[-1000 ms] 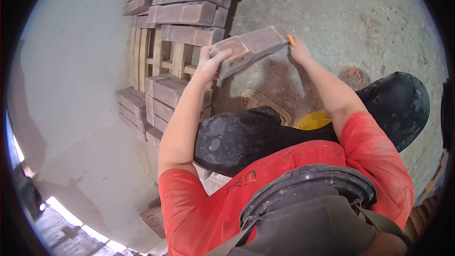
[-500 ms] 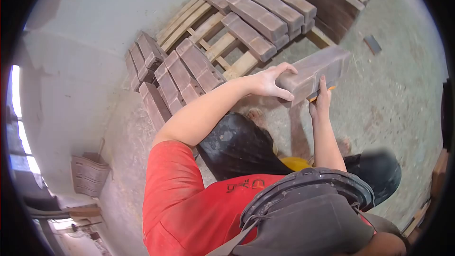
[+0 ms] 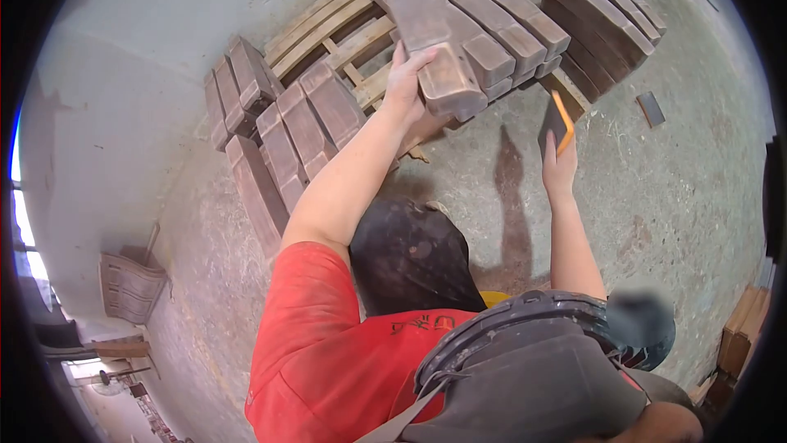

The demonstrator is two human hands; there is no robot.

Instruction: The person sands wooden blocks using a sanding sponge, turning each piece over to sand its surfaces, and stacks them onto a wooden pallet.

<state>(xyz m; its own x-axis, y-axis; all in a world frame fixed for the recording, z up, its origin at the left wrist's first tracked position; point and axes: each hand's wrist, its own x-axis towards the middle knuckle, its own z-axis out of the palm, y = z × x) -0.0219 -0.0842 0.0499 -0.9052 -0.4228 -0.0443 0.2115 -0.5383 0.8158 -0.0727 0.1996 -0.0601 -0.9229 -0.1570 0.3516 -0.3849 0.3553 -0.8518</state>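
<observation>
My left hand (image 3: 407,86) is closed around the near end of a brown wooden block (image 3: 434,41), shaped like a chunky furniture leg. The block is over the pallet, above other blocks like it; whether it touches them I cannot tell. To the right, my right hand (image 3: 560,168) grips a thin dark sanding pad (image 3: 554,121) with an orange edge, held above the bare floor, apart from the block.
Similar brown blocks (image 3: 492,21) lie stacked on a wooden pallet (image 3: 348,33) by the wall. Taller curved pieces (image 3: 594,25) stand at the back right. A small dark piece (image 3: 652,109) lies on the concrete floor. A slatted panel (image 3: 131,286) leans at the left.
My left hand has carried the block up and left from in front of me to over the pallet. My right hand has come away from the block, still holding the sanding pad.
</observation>
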